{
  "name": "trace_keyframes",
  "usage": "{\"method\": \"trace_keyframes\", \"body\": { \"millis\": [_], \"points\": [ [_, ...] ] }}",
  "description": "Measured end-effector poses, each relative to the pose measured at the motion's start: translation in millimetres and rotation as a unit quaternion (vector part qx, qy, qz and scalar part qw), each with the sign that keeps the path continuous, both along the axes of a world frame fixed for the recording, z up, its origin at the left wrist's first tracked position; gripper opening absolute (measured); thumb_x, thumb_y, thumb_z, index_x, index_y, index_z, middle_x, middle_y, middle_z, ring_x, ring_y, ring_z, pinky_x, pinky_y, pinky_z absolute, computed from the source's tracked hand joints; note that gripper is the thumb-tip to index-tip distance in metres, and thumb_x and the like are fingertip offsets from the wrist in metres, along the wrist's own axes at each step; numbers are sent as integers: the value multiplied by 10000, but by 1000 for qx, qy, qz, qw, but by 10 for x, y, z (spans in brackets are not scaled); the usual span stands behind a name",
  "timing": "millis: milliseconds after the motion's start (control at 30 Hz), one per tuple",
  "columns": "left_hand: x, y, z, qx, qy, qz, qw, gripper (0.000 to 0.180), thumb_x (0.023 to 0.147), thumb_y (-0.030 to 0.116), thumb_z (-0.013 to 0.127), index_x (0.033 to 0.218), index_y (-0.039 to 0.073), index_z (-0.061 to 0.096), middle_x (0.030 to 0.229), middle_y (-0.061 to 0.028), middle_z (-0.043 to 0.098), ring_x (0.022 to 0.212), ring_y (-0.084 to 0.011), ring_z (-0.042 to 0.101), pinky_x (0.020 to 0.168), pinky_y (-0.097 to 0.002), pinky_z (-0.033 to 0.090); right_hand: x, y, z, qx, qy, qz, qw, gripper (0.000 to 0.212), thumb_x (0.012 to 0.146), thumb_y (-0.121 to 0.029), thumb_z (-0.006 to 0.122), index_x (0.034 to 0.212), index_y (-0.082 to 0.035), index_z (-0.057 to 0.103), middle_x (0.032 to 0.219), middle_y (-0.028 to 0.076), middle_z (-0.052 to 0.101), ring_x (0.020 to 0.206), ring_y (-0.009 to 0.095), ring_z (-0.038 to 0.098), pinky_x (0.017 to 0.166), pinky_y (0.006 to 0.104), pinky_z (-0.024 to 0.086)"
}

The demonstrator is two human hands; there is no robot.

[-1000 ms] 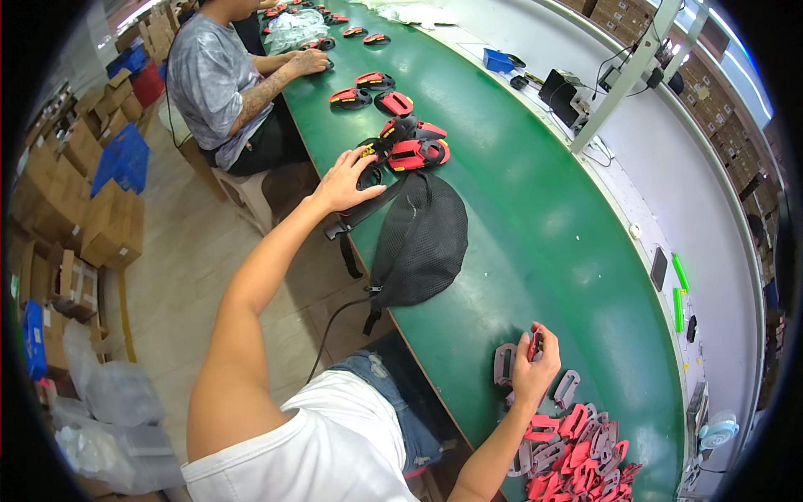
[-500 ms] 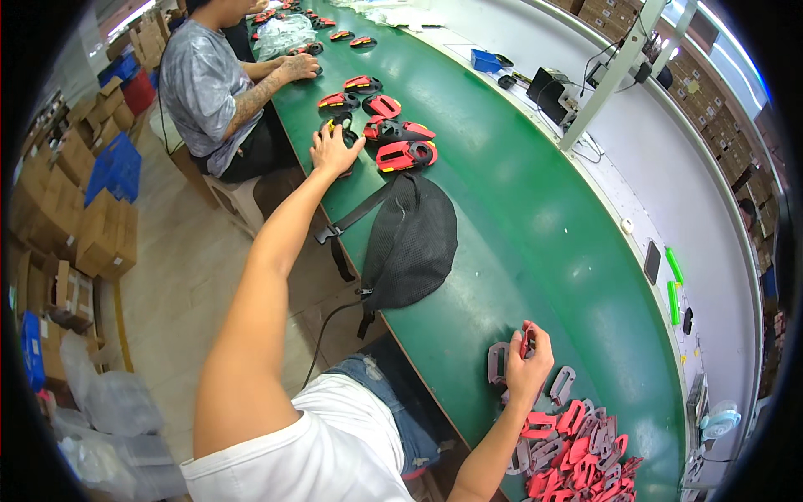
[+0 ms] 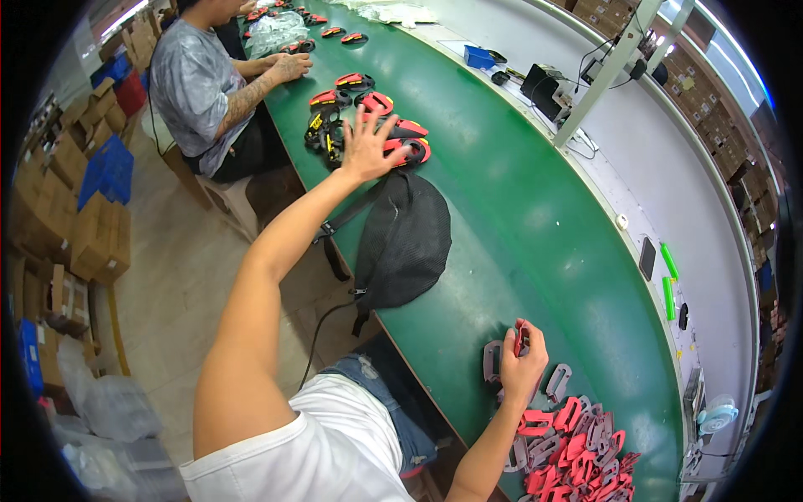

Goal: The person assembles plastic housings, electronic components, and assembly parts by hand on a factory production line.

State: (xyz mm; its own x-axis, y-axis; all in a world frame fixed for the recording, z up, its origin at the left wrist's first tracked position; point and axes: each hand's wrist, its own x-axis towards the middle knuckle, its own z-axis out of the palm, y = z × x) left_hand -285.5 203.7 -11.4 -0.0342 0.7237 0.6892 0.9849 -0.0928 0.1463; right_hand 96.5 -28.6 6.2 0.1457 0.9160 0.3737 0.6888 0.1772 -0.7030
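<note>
Red parts (image 3: 417, 150) beside left hand (image 3: 366, 154), piece (image 3: 522, 341) in right hand (image 3: 525, 363)

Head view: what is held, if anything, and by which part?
Right hand: a small red piece between thumb and fingers; which part is gripped cannot be told. Left hand: nothing visibly held, fingers spread over red-and-black pieces.

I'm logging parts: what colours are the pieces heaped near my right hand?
Red and greyish, mixed; the heap shows best in the head view.
</note>
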Motion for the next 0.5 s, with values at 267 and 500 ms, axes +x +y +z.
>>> {"method": "trace_keyframes", "body": {
  "millis": [267,500],
  "points": [
    [73,151,-157,-35,8,41,998,771,725,645,549,1298,139,447,1408,-115,283,1319,-384,174,1026,-618,126,7,36,23,8,-4,2,1000,203,775,-44,602,964,29,595,889,122,633,771,203,612,733,302,476],
    [-44,296,-200,-47,-9,86,995,797,729,650,544,1312,120,423,1394,-150,301,1311,-379,202,1020,-575,206,-18,9,36,-1,-8,6,1000,202,774,-50,606,960,30,599,889,119,637,779,205,614,738,303,476]
  ]
}}
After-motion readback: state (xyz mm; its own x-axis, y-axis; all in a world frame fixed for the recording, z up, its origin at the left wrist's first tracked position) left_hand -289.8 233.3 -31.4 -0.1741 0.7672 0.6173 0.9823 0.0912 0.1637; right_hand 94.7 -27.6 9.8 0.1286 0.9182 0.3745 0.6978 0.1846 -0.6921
